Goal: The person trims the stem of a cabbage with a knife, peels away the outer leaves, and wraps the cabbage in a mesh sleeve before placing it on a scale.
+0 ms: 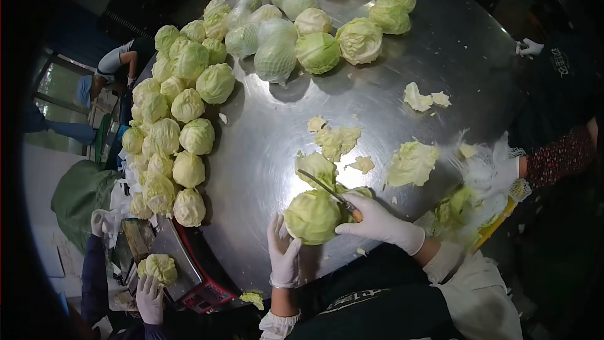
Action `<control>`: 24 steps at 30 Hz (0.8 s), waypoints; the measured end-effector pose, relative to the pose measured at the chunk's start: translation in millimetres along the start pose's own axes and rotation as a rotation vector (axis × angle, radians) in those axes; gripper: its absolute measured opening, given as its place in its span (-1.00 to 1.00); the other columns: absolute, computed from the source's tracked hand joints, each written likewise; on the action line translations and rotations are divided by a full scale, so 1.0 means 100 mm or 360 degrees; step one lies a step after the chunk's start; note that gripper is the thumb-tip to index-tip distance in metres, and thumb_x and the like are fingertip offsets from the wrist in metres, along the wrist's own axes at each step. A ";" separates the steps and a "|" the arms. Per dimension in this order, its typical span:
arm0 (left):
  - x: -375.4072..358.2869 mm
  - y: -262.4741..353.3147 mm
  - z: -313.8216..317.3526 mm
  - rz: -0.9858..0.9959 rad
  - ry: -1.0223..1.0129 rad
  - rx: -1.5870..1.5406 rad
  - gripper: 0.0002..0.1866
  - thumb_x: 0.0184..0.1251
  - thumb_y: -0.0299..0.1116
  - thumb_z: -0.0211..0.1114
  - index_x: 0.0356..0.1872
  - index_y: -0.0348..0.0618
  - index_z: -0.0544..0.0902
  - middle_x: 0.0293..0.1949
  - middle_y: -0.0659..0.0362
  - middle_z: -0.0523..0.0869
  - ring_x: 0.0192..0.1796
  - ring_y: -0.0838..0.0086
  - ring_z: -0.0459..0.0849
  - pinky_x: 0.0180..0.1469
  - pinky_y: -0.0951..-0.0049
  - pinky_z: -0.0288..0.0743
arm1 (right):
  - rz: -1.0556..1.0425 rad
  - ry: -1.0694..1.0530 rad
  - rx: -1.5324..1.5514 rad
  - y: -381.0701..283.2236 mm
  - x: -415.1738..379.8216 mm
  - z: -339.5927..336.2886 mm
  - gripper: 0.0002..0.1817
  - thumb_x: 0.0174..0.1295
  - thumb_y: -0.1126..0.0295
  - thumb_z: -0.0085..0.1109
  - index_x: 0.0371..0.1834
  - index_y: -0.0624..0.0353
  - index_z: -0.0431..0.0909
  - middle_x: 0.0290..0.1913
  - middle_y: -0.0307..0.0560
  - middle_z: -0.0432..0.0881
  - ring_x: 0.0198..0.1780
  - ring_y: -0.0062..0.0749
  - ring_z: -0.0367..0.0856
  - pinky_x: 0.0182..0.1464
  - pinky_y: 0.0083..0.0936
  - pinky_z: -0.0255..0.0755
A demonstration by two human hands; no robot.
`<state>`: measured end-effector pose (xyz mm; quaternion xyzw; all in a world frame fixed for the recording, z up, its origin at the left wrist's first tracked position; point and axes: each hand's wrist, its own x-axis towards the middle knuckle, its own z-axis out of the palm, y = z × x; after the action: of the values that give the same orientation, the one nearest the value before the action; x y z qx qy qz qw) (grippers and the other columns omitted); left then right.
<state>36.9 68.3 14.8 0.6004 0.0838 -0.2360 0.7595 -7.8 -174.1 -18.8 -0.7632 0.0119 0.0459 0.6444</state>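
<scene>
A pale green cabbage head (313, 217) rests on the steel table near its front edge. My left hand (284, 253), in a white glove, steadies the cabbage from its left side, thumb and fingers against it. Gripped in my gloved right hand (382, 223) is a knife (353, 208) with a wooden handle. Its dark, narrow blade points up and left over the top of the cabbage, while the fingertips of that hand lie by the cabbage's right side. Just behind the head, loose outer leaves (316, 170) lie on the metal.
Cabbages (189, 107) are piled along the table's left, with net-wrapped cabbages (275, 53) at the back. Trimmed leaves (412, 164) lie on the steel table (264, 132). A co-worker's gloved hand (150, 299) touches a cabbage beside a scale (204, 293). White netting (491, 167) is at right.
</scene>
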 end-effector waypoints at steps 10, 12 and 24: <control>0.37 -0.05 -0.36 0.0255 0.0100 0.0102 -0.06 0.21 -0.05 0.48 0.52 -0.17 0.17 0.43 -0.02 0.36 0.44 0.11 0.40 0.42 0.03 0.39 | 0.0081 0.0628 -0.0574 0.23 0.29 0.15 -0.85 0.24 0.36 0.29 -0.19 0.15 0.64 -0.29 0.06 0.71 -0.26 -0.01 0.72 -0.21 -0.25 0.58; 0.38 0.06 -0.46 -0.0007 0.0071 -0.0247 -0.04 0.26 0.16 0.41 0.53 -0.15 0.21 0.45 -0.05 0.36 0.44 0.05 0.43 0.38 -0.08 0.44 | 0.0317 0.0788 -0.0650 0.27 0.25 -0.19 -0.84 0.22 0.43 0.28 -0.15 0.16 0.62 -0.24 0.04 0.72 -0.19 -0.09 0.73 -0.12 -0.29 0.57; 0.32 0.41 -0.69 -0.0518 -0.0458 -0.1685 0.02 0.15 0.53 0.16 0.53 0.11 0.29 0.49 -0.04 0.33 0.42 -0.11 0.41 0.23 -0.21 0.57 | 0.0015 0.1033 -0.0331 -0.03 -0.39 -0.67 -0.42 0.25 0.62 0.20 0.39 0.33 0.41 -0.37 -0.28 0.50 -0.37 -0.64 0.46 -0.23 -0.64 0.45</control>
<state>94.3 132.7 19.7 0.0793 0.1777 -0.3551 0.9144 -42.4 -241.4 -1.1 -0.7996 0.2152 -0.1954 0.5255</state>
